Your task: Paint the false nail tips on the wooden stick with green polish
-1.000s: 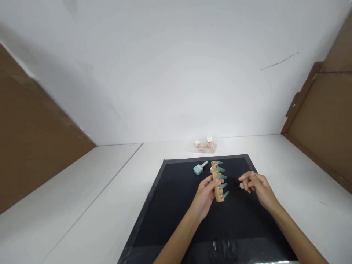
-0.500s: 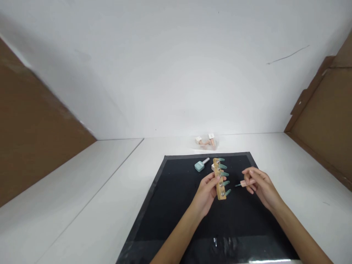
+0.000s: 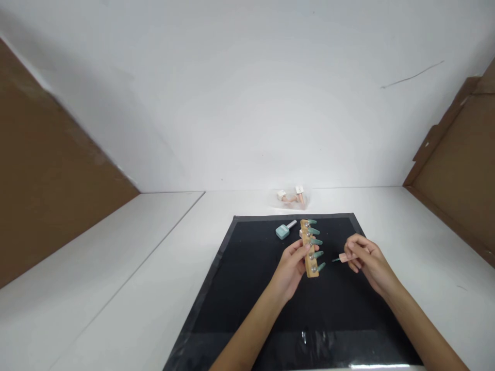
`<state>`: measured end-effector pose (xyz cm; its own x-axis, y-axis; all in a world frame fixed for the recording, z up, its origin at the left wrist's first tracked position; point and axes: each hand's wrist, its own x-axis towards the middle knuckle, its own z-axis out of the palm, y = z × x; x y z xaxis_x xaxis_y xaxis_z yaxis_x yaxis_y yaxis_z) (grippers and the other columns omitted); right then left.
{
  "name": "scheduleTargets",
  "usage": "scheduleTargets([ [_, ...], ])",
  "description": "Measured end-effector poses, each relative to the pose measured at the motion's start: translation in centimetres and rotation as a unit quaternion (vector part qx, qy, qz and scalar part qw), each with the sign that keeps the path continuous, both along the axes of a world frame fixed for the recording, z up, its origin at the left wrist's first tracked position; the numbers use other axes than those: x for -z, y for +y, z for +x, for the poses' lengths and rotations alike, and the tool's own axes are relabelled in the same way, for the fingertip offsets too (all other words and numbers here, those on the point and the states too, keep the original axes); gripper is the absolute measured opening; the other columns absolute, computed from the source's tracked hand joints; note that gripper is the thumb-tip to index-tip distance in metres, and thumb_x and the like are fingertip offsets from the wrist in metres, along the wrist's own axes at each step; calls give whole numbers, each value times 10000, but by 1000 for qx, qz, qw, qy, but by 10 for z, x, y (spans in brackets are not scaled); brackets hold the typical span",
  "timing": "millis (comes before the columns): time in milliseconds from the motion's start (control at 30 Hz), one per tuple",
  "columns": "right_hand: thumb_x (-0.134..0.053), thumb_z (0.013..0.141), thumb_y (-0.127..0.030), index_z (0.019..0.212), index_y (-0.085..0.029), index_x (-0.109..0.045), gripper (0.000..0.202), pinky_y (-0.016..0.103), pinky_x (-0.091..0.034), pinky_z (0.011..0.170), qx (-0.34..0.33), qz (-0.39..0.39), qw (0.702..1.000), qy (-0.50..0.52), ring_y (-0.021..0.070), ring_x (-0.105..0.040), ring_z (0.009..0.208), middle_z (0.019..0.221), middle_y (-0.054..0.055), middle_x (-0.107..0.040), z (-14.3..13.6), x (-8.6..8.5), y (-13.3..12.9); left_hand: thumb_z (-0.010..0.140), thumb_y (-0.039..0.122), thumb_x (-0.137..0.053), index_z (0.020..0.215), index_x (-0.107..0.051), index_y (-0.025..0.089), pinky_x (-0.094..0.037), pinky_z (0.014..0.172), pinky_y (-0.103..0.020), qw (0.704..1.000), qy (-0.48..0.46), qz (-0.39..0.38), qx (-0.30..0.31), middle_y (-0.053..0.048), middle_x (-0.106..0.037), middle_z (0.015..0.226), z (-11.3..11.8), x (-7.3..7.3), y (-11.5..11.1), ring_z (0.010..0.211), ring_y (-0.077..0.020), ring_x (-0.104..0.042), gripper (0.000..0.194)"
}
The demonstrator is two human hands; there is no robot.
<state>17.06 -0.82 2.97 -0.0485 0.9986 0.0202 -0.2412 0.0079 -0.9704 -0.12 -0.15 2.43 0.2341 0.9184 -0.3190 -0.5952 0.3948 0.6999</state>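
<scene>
My left hand (image 3: 293,267) is closed around a wooden nail display stand (image 3: 312,267), raised above the black mat. Several long green false nails (image 3: 316,241) stick out from the stand's right side, fixed on small round metal pieces. To the right, my right hand (image 3: 365,257) pinches a nail polish brush (image 3: 344,257) by its pale pink handle. The brush's dark green tip points left at the false nails, a short gap away from them. Behind the stand, a white thing (image 3: 301,233) is mostly hidden.
A light teal nail polish bottle (image 3: 282,231) with a silver cap lies on the black mat (image 3: 240,278). Beyond the mat, a clear tray (image 3: 288,205) holds white-and-pink bottles against the white wall. Brown cardboard panels (image 3: 460,154) flank the white table.
The view has shifted slightly. The fingers of my right hand have curled a little more around the brush handle. My left hand keeps the stand in nearly the same place.
</scene>
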Motion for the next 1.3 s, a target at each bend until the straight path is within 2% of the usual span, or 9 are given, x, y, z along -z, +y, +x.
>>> scheduleTargets([
  [200, -654, 704, -384, 560, -167, -500, 303, 173, -291, 323, 20, -10, 1000, 15, 38, -310, 364, 557, -37, -503, 0, -4, -1, 533, 259, -758, 797, -646, 119, -439, 528, -227, 1000, -1, -1, -7, -41, -647, 692, 0, 1, 0, 579, -114, -560, 320],
  [433, -621, 727, -411, 602, -188, -455, 305, 160, -280, 275, 40, -4, 999, 29, 19, -287, 279, 519, -53, -541, 2, -5, -2, 516, 268, -767, 779, -648, 115, -436, 538, -234, 1000, 10, -1, -8, -42, -647, 691, 1, 3, 1, 586, -115, -554, 326],
  [633, -636, 728, -405, 633, -188, -491, 278, 215, -403, 338, 22, 28, 998, 43, 46, -407, 324, 636, -26, -579, 3, -9, -5, 535, 269, -754, 777, -646, 111, -428, 561, -252, 1000, 23, 7, 6, -48, -645, 704, 2, 9, 1, 597, -125, -548, 309],
  [833, -657, 727, -378, 656, -187, -544, 233, 230, -436, 375, -7, 44, 998, 50, 48, -438, 349, 701, -14, -583, 3, -6, -5, 565, 257, -736, 771, -639, 116, -423, 580, -259, 1000, 20, 10, 18, -46, -639, 702, 3, 11, 1, 604, -128, -548, 268],
  [933, -665, 715, -383, 635, -180, -549, 247, 260, -481, 436, -4, 47, 999, 28, 66, -489, 389, 768, 13, -606, 3, -6, -4, 576, 251, -730, 778, -637, 122, -422, 591, -262, 1000, 16, 11, 21, -45, -640, 707, 3, 10, 2, 617, -134, -557, 257],
  [1067, -695, 678, -395, 619, -176, -556, 266, 311, -535, 596, 8, 27, 1000, 9, 129, -608, 524, 876, 61, -662, 4, -9, -4, 561, 259, -740, 784, -637, 123, -422, 590, -263, 1000, 19, 7, 20, -49, -647, 714, 3, 10, 2, 620, -137, -561, 281],
  [1300, -754, 635, -314, 638, -192, -576, 216, 351, -529, 737, 16, 15, 999, 39, 183, -669, 685, 961, 64, -695, 5, -6, -4, 561, 270, -743, 801, -646, 119, -423, 593, -252, 999, 22, 12, 22, -51, -649, 707, 3, 11, 1, 619, -128, -562, 299],
])
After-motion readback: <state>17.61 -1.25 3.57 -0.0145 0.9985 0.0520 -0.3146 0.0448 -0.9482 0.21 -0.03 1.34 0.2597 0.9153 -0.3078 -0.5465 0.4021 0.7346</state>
